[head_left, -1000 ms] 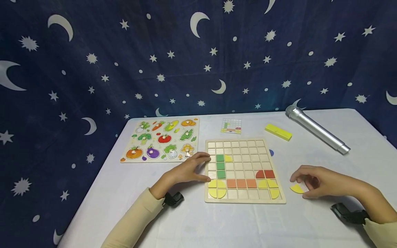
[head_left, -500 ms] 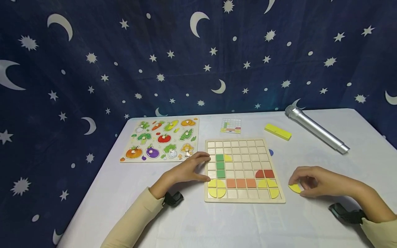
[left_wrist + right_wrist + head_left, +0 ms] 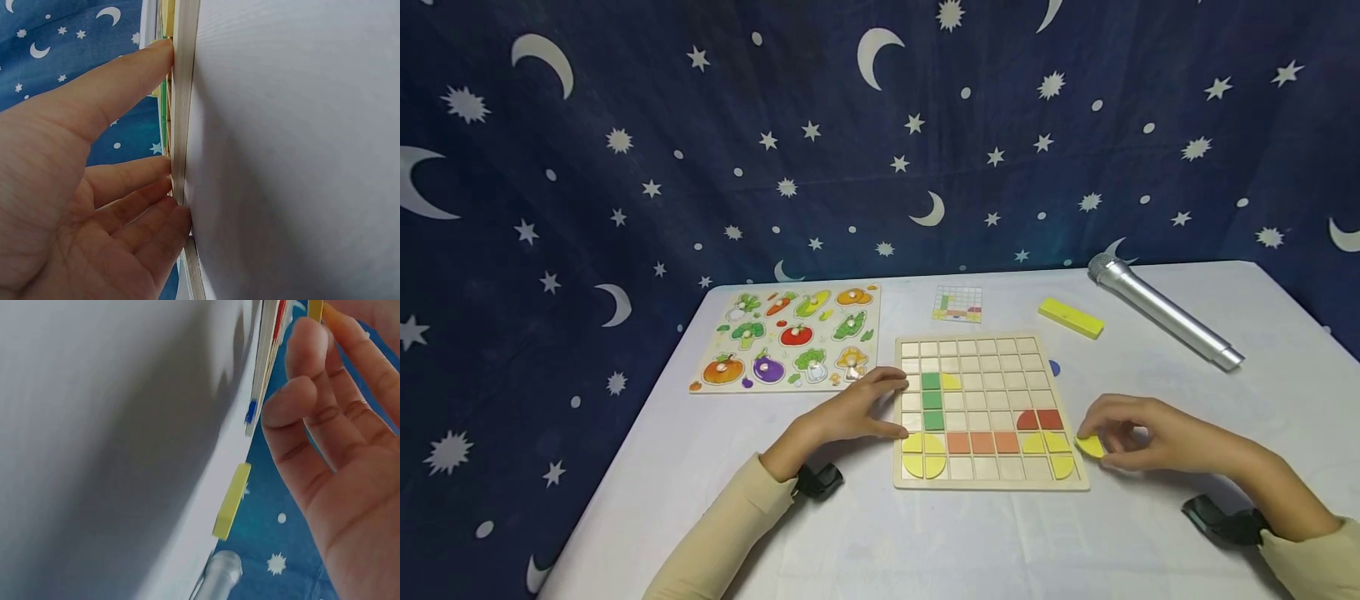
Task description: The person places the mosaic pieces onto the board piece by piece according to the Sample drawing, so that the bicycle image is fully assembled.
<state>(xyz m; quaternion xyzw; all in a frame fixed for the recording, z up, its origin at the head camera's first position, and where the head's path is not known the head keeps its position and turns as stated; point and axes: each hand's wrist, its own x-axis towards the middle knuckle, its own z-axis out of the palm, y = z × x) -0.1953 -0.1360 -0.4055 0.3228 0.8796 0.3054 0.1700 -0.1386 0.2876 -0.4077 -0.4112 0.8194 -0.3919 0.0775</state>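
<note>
My right hand [image 3: 1153, 435] pinches a yellow quarter-circle piece [image 3: 1089, 447] just off the right edge of the wooden grid board [image 3: 992, 471]. In the right wrist view, only part of that yellow piece [image 3: 315, 310] shows at the top, between thumb and fingers. My left hand [image 3: 852, 410] touches the board's left edge with fingertips and thumb, fingers fairly straight. On the grid lie green squares [image 3: 932, 400], orange squares [image 3: 982, 442], red pieces [image 3: 1049, 419], a yellow circle of quarters [image 3: 924, 455] at lower left, and yellow quarters [image 3: 1046, 442] at lower right.
Behind the board lies a small pattern card [image 3: 957, 304]. A vegetable puzzle [image 3: 782, 358] is at the back left. To the right are a yellow block [image 3: 1071, 318] and a silver microphone [image 3: 1165, 311]. A blue piece [image 3: 1055, 368] peeks out at the board's right edge.
My right hand has closed its fingers on the yellow quarter-circle and moved left with it, up to the board's right edge. The left hand has stayed at the board.
</note>
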